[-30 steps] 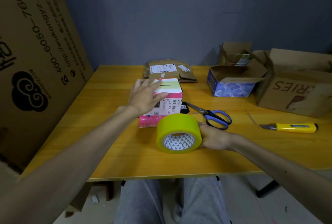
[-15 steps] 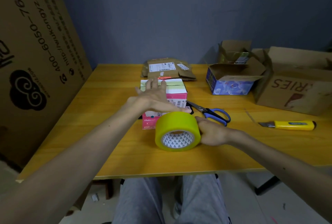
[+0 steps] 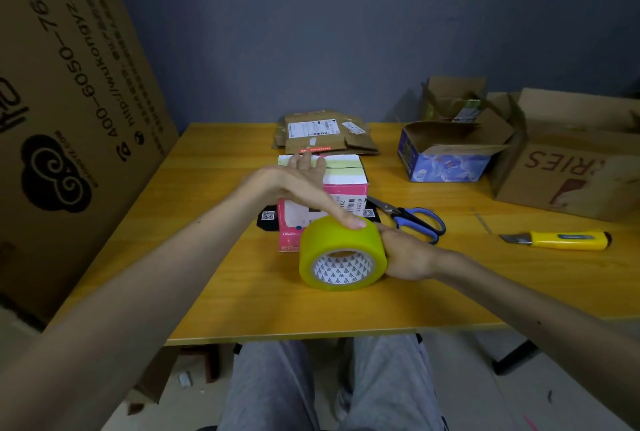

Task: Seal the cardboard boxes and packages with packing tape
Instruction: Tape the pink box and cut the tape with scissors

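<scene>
At the table's (image 3: 242,299) near edge, the roll (image 3: 343,254) is standing on its rim just in front of the box (image 3: 346,185), probably so the tape end can be found. Right hand (image 3: 405,257) is clamping the roll's side, steadying it. Left hand (image 3: 304,185) is lying flat, fingers straight over the box top and thumb touching the roll's crown. Scissors (image 3: 415,221) and knife (image 3: 561,240) are lying off right, so the open room is sitting left of the roll

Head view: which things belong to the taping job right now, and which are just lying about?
In use: tape roll, pink box, left hand, right hand.
Lying about: scissors, utility knife, blue box, flat brown packages, large brown carton.
</scene>
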